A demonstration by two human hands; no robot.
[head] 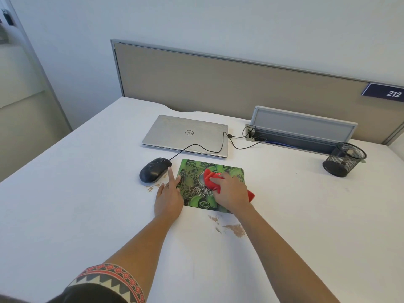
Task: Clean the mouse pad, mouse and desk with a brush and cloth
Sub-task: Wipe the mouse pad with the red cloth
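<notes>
The mouse (155, 169) sits on the bench (87, 193) just left of the pad (196, 202), leaving the pad free for wiping. The left hand (169, 197) lies flat with straight fingers on the pad's left edge, seemingly pinning it. The right hand (231, 193), fingers curled, grips the cloth (209, 178) against the pad.
</notes>
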